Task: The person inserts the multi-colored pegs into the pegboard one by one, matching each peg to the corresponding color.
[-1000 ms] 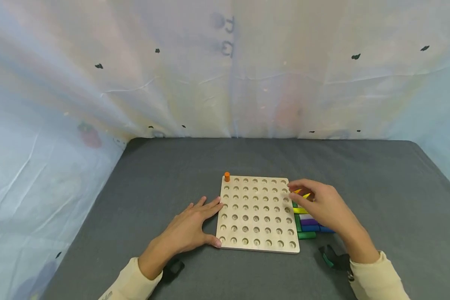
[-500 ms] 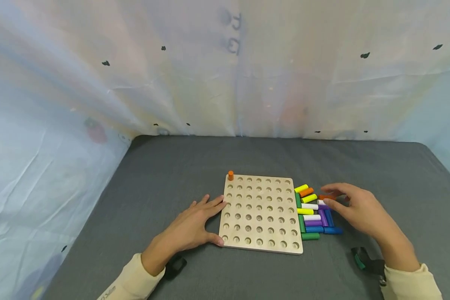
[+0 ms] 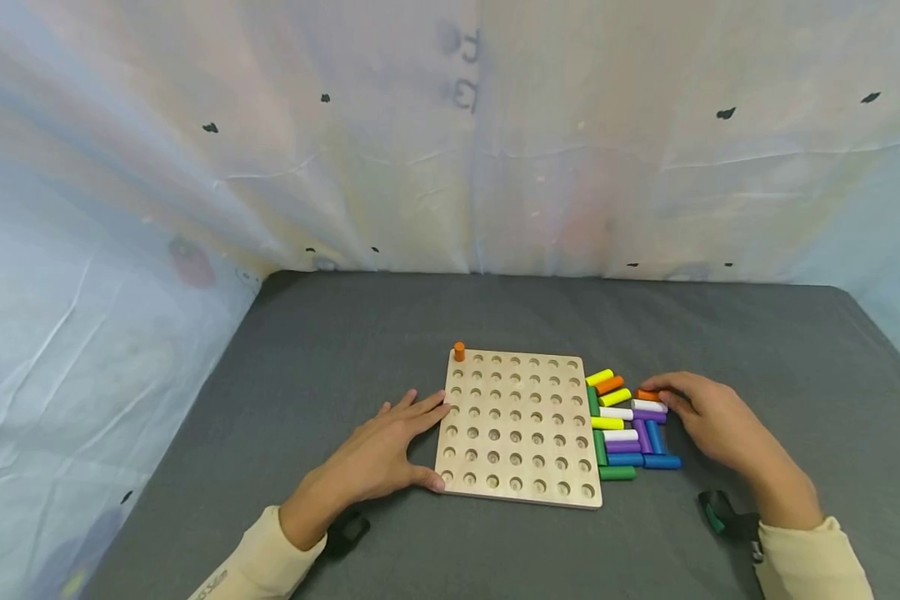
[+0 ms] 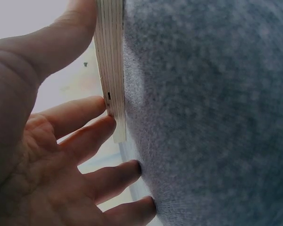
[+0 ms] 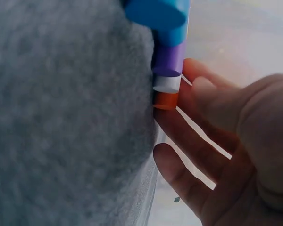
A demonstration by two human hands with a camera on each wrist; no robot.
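Note:
A square light wooden peg board point(image 3: 516, 429) with rows of round holes lies on the grey table. One orange peg point(image 3: 459, 352) stands upright in its far left corner hole. My left hand point(image 3: 378, 454) rests at the board's left side, fingers spread; in the left wrist view, fingertips touch the board's edge point(image 4: 112, 61). To the right of the board, my right hand point(image 3: 720, 421) reaches to a lying orange peg point(image 3: 648, 395). Its fingertips touch that peg point(image 5: 165, 100) in the right wrist view, and the thumb looks apart from it.
Several loose pegs lie between the board and my right hand: yellow point(image 3: 607, 423), white point(image 3: 617, 413), green point(image 3: 617, 473), purple point(image 3: 623, 447) and blue point(image 3: 662, 462). A pale curtain point(image 3: 540, 167) hangs behind the table point(image 3: 390, 325) and along its sides.
My right hand has moved right, from above the board's right edge to the lying orange peg, uncovering the loose pegs. My left hand has stayed at the board's left side.

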